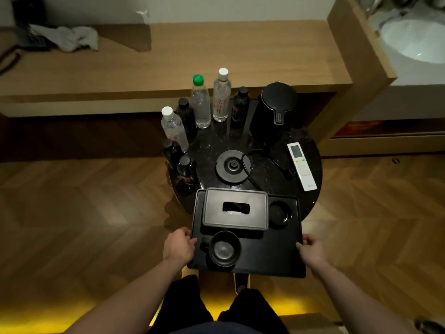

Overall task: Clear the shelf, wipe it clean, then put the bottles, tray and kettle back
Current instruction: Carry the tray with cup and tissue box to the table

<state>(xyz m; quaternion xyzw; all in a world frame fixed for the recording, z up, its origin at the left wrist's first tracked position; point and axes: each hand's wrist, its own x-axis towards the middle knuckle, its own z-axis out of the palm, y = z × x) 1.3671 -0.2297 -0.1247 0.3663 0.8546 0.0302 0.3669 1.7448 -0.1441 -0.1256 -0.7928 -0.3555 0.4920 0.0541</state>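
Both hands, left hand [179, 245] and right hand [311, 249], grip the tray [272, 251] edges; between them the loose bowl [224, 248] could slide off if it tips

Both hands grip a black tray [277, 259] by its side edges, the left hand [178, 245] on the left, the right hand [311, 249] on the right. The tray carries a tissue box [235, 209] and a cup [224, 248]. Its far end lies over a round dark table [310, 203] holding bottles [201, 104], a kettle [274, 109], its base [232, 166] and a remote [301, 166]. A cloth [69, 37] lies on the wooden shelf [216, 56] behind.
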